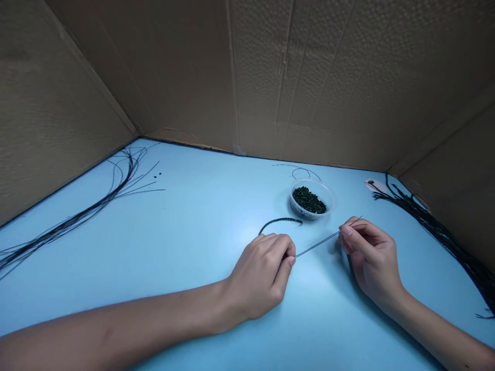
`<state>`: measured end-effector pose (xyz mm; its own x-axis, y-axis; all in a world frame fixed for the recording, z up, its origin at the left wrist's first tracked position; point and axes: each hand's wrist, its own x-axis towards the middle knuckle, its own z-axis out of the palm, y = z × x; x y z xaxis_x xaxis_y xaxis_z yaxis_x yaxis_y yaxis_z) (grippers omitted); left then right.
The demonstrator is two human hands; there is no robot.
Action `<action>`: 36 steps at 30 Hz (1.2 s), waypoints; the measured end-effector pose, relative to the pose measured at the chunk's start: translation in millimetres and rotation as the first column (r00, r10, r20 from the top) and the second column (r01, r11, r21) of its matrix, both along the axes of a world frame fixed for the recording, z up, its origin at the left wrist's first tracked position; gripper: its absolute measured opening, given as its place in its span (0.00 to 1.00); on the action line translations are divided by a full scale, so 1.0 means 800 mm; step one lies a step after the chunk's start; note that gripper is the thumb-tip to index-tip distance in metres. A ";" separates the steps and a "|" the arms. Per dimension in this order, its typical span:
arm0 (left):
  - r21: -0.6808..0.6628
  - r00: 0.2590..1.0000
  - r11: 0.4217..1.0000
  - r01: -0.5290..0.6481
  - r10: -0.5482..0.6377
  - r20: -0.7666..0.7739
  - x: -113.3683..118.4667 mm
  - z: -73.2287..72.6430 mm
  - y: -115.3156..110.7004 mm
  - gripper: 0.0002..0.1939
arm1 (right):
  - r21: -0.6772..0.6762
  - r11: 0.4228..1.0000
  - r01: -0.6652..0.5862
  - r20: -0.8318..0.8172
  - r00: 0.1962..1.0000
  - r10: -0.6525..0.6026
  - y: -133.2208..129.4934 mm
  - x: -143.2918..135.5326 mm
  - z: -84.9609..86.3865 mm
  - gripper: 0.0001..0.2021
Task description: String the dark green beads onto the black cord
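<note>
A thin dark cord (317, 243), seemingly doubled, stretches straight between my two hands just above the table. My left hand (265, 273) is closed in a pinch on its lower left end. My right hand (371, 255) pinches the other end between thumb and fingers, with short tips poking out past them. From behind my left knuckles curves a strand of dark beads (280, 220); whether it joins the cord is hidden by the hand. Beyond the hands stands a clear round plastic tub (330, 203) holding many small dark beads (309, 200).
A loose bundle of dark cords (93, 206) lies along the left side, near a few tiny dark specks. At the right lies a thick bundle of dark strands (436, 226) by a pale disc (381, 186). Cardboard walls (263, 77) enclose the blue table (193, 221).
</note>
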<state>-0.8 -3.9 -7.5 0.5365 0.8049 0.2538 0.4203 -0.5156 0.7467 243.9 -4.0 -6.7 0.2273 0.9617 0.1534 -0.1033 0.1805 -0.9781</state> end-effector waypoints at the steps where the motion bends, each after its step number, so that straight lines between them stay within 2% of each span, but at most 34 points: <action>1: 0.046 0.999 0.999 -0.006 0.008 -0.052 0.000 0.001 0.000 0.06 | -0.015 1.000 0.012 -0.009 1.000 -0.012 0.002 0.002 0.001 0.09; 4: 0.142 0.974 0.989 -0.030 0.060 -0.216 -0.001 0.006 0.003 0.07 | -0.047 0.997 0.058 -0.037 0.998 -0.060 0.005 0.006 0.002 0.08; 8: 0.170 0.912 0.981 -0.092 0.152 -0.382 -0.002 0.012 0.011 0.08 | -0.066 0.994 0.085 -0.023 0.996 -0.086 0.007 0.008 0.000 0.08; 12: 0.254 0.830 0.961 -0.108 0.228 -0.509 -0.003 0.009 0.020 0.09 | -0.034 0.996 0.079 0.043 0.996 -0.078 0.007 0.011 -0.007 0.07; 15: 0.332 0.789 0.937 -0.111 0.286 -0.544 -0.005 0.004 0.025 0.09 | 0.031 0.998 0.053 0.143 0.988 -0.057 0.004 0.012 -0.011 0.07; 18: 0.373 0.857 0.922 -0.102 0.272 -0.437 -0.006 0.002 0.023 0.08 | 0.133 0.991 -0.007 0.264 0.964 -0.028 -0.004 0.008 -0.009 0.06; 20: 0.371 0.938 0.927 -0.048 0.169 -0.301 -0.006 0.003 0.017 0.09 | 0.173 0.982 -0.071 0.345 0.938 0.007 -0.011 0.002 -0.005 0.06; 22: 0.347 0.984 0.938 0.016 0.047 -0.172 -0.004 0.004 0.009 0.10 | 0.176 0.972 -0.154 0.413 0.908 0.068 -0.020 -0.006 -0.002 0.06; 28: 0.251 0.998 0.966 0.057 -0.065 0.025 0.001 0.006 -0.006 0.06 | 0.214 0.903 -0.372 0.532 0.820 0.211 -0.036 -0.023 -0.003 0.08; 32: 0.190 0.983 0.976 0.107 -0.133 0.125 0.003 0.002 -0.006 0.06 | 0.231 0.881 -0.414 0.565 0.794 0.225 -0.039 -0.026 -0.004 0.09; 36: 0.149 0.972 0.981 0.121 -0.148 0.185 0.004 0.000 -0.004 0.05 | 0.237 0.868 -0.436 0.587 0.777 0.230 -0.039 -0.026 -0.002 0.09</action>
